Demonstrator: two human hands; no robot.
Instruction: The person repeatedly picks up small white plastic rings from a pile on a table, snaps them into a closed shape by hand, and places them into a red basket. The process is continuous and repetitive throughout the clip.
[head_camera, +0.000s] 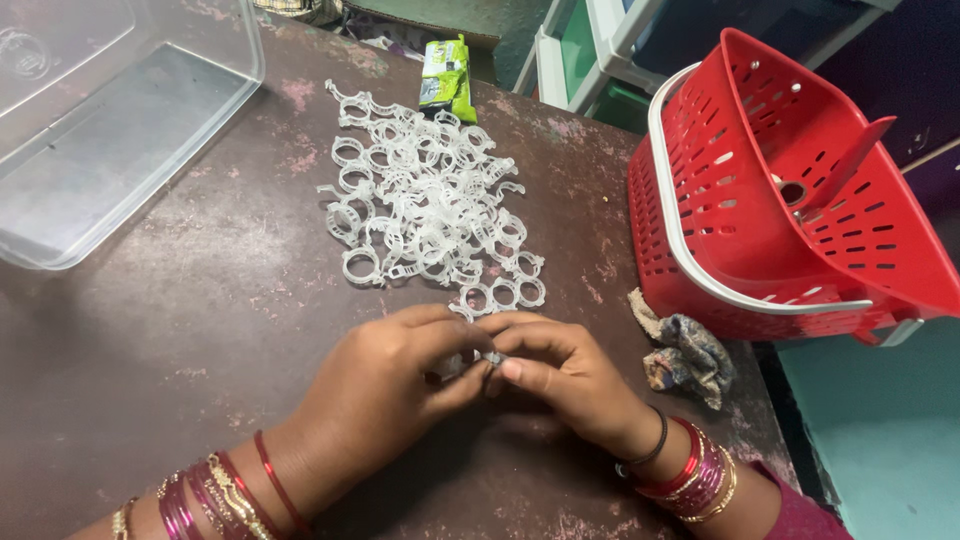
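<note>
Both hands meet at the table's near edge: left hand (385, 375) and right hand (560, 375) pinch one small clear plastic ring (487, 357) between fingertips, just below the pile of rings (425, 195). Red basket (780, 190) sits right, clear tub (100, 120) far left

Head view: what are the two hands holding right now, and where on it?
Both hands, left hand and right hand, pinch one small translucent white plastic ring clip between their fingertips. It is mostly hidden, so the exact part gripped cannot be told.

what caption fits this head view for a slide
Both hands pinch a small clear plastic ring beside a pile of rings on a brown table.
</note>
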